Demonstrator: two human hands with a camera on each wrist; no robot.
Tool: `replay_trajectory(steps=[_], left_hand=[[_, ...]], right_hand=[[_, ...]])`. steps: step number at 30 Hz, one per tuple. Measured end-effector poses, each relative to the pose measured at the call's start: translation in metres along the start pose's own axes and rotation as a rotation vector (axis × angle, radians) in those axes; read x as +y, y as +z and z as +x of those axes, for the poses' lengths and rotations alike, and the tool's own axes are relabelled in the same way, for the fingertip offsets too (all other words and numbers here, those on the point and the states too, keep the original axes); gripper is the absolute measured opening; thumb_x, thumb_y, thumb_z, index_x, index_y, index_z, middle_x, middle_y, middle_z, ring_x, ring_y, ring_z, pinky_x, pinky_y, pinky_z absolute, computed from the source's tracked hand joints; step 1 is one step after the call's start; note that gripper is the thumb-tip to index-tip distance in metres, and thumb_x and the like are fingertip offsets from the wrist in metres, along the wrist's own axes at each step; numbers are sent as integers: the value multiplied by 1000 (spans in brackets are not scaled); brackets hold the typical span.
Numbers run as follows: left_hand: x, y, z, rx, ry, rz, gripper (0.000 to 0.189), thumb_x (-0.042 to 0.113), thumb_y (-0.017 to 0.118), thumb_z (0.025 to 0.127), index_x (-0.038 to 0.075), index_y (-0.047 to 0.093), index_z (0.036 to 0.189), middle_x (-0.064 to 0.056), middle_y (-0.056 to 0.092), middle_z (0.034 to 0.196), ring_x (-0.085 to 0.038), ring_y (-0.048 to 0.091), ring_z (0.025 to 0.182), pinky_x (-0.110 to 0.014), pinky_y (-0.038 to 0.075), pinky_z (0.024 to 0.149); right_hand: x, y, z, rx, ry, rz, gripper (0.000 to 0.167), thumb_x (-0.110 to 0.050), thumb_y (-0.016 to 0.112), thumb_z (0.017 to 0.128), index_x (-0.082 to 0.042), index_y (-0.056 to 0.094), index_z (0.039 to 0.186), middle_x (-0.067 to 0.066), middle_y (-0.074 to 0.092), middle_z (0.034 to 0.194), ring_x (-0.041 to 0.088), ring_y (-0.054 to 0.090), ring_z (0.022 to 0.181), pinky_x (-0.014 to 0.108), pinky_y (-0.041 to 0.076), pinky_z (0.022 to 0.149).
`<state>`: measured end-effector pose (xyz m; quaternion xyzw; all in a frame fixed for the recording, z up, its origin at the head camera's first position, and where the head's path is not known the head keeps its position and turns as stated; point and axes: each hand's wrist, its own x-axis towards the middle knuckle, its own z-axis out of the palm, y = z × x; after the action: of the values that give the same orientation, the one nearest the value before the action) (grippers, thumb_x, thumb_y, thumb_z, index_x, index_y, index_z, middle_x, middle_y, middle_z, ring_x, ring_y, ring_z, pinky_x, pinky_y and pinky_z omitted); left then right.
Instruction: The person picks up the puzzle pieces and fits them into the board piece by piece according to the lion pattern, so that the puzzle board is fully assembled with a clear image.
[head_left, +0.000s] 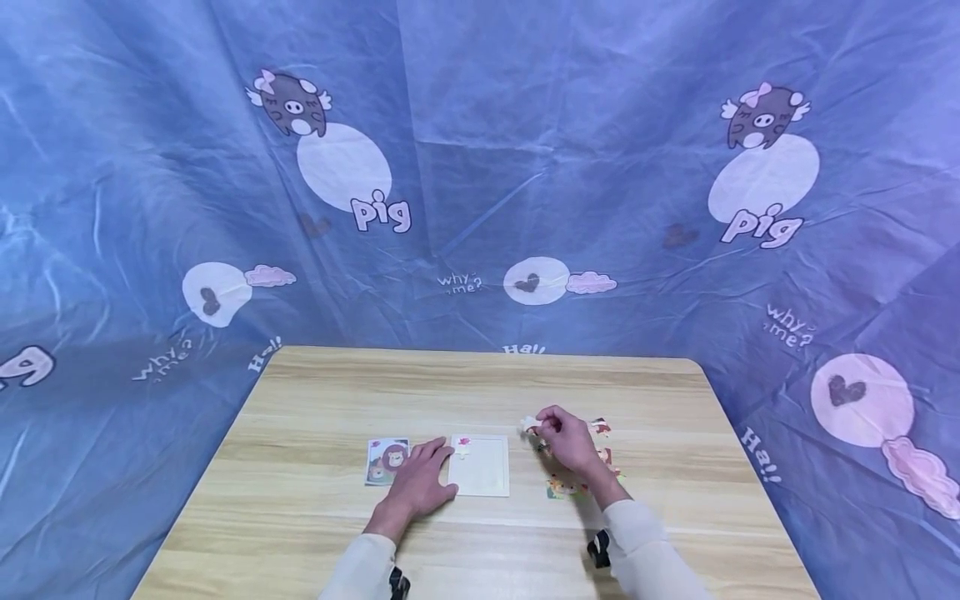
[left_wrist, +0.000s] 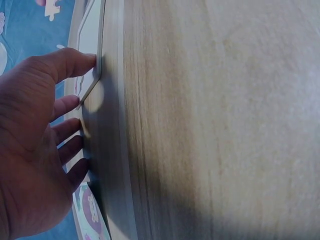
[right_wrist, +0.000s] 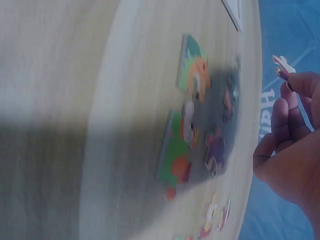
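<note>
My left hand (head_left: 422,481) lies at the left side of a pale square puzzle tray (head_left: 483,468), thumb (left_wrist: 75,64) against its edge and the other fingers loosely extended. A piece with a pink patch (head_left: 464,443) sits in the tray's upper left corner. Left of the tray lies a picture card (head_left: 378,472) with a lion on it, partly covered by this hand. Above the table, my right hand (head_left: 570,444) pinches a puzzle piece (right_wrist: 283,64) between thumb and forefinger.
Several loose puzzle pieces lie on the wooden table (head_left: 300,433) under and around the right hand, among them a green and orange piece (right_wrist: 176,150) and a purple one (right_wrist: 215,151). A blue printed cloth (head_left: 480,167) hangs behind the table.
</note>
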<state>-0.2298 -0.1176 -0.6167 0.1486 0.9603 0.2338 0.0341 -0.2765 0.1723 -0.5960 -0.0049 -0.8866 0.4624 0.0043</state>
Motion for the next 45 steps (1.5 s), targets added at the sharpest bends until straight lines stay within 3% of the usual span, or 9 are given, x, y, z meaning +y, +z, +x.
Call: replay_trajectory(steps=[11, 18, 31, 45], left_hand=[[0, 1, 0, 7, 11, -10, 64, 32, 71, 75, 9, 56, 132, -12, 46, 146, -35, 43, 130, -54, 37, 106], [0, 0, -1, 27, 17, -5, 63, 32, 71, 73, 9, 57, 130, -13, 48, 144, -35, 45, 128, -53, 39, 104], [0, 0, 1, -2, -2, -7, 64, 33, 71, 75, 10, 56, 133, -11, 46, 147, -34, 43, 131, -53, 38, 106], [-2, 0, 2, -9, -10, -8, 65, 34, 70, 74, 11, 56, 133, -10, 45, 147, -34, 43, 131, -52, 38, 106]], right_hand=[[-11, 24, -4, -52, -8, 52, 13, -6, 64, 87, -12, 66, 98, 0, 61, 82, 11, 54, 73, 20, 46, 62], [-18, 37, -6, -71, -73, 57, 11, -4, 66, 86, -9, 66, 96, 0, 61, 78, 9, 53, 69, 19, 45, 61], [-22, 54, -10, -86, -98, -12, 9, -5, 64, 85, -9, 68, 93, -2, 61, 75, 8, 53, 68, 19, 45, 62], [-31, 72, -6, -127, -46, -44, 10, -12, 68, 86, -12, 68, 96, -4, 64, 78, 8, 57, 71, 23, 49, 68]])
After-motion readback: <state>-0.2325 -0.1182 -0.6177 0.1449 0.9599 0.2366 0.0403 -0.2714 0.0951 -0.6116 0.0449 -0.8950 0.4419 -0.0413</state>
